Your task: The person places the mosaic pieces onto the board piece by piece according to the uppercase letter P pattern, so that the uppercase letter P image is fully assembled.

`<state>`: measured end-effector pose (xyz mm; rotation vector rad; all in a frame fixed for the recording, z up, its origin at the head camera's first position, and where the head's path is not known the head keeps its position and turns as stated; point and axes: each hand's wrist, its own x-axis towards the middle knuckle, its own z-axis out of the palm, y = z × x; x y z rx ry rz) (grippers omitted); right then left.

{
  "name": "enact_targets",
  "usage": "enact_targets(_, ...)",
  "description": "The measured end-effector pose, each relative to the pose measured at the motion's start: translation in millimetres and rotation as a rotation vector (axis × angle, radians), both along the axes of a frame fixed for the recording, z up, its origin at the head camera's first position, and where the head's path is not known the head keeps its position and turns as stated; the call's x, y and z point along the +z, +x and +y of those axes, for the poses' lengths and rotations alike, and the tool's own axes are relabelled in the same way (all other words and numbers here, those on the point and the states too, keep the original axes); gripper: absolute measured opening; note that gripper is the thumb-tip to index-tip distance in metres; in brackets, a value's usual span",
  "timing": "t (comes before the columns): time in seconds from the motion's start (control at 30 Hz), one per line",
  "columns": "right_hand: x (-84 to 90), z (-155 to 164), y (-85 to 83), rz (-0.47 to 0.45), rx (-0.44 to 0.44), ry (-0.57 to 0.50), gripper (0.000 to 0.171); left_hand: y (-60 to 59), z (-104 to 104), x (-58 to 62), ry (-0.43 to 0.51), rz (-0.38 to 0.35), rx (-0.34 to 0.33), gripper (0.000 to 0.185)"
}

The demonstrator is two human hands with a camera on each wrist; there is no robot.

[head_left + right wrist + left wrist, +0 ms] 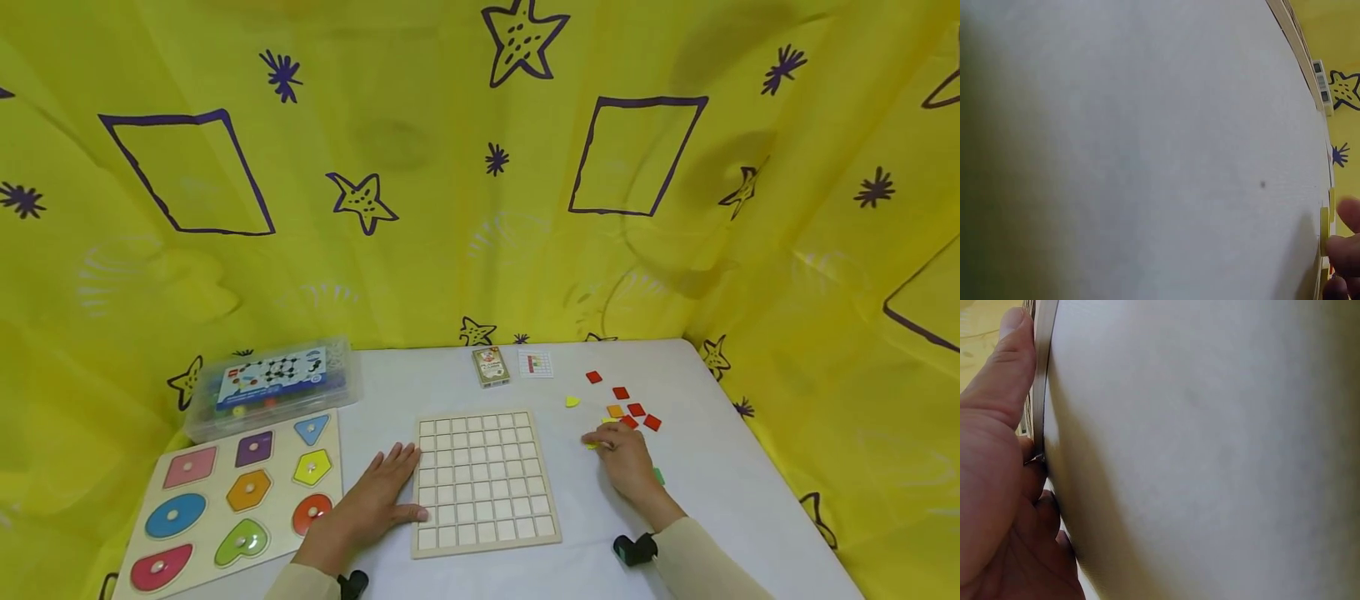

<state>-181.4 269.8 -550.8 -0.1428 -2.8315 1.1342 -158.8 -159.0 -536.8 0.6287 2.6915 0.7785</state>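
Observation:
My left hand (378, 496) rests with spread, straight fingers along the left edge of a wooden grid board (480, 553), thumb lying on its frame. The board has rows of pale square cells. In the left wrist view, the left thumb (1007, 369) reaches along the board's edge. To the right of the board, my right hand (628, 467) is low over the table, fingertips right at a small yellow piece (1324, 231). I cannot tell whether they pinch it. Several red squares (652, 422) and an orange square (615, 411) lie just beyond that hand; a green piece (659, 476) shows beside its wrist.
Another yellow piece (572, 402) lies farther back. A small card box (491, 367) and a printed card (536, 363) are behind the board. At left are a wooden shape puzzle (206, 512) with knobs and a clear plastic case (345, 375). Yellow cloth (420, 275) hangs behind the table.

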Motion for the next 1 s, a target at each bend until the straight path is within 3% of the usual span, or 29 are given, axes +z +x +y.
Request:
enact_targets(0.2,0.2,-3.9,1.8,-0.066,-0.080,0.060,0.040,1.1,-0.4,-1.0,-0.003,-0.007,0.008,0.103)
enact_targets(0.37,3.1,-8.6,2.6,-0.061,-0.041,0.079,0.032,1.1,0.0,-2.3,-0.004,-0.013,0.008,0.103)
enact_targets(0.47,2.9,-6.9,3.1,-0.077,-0.026,0.052,0.035,0.7,0.2,-3.4,-0.006,-0.014,0.009,0.103)
enact_targets(0.6,1.2,-4.2,1.8,-0.102,-0.054,0.014,0.043,-0.2,-0.1,-4.2,-0.013,-0.008,0.011,0.104)
enact_targets(1.0,1.8,-4.7,-4.2,-0.080,-0.061,0.005,0.034,-2.1,-0.9,-5.5,-0.028,-0.006,0.005,0.103)
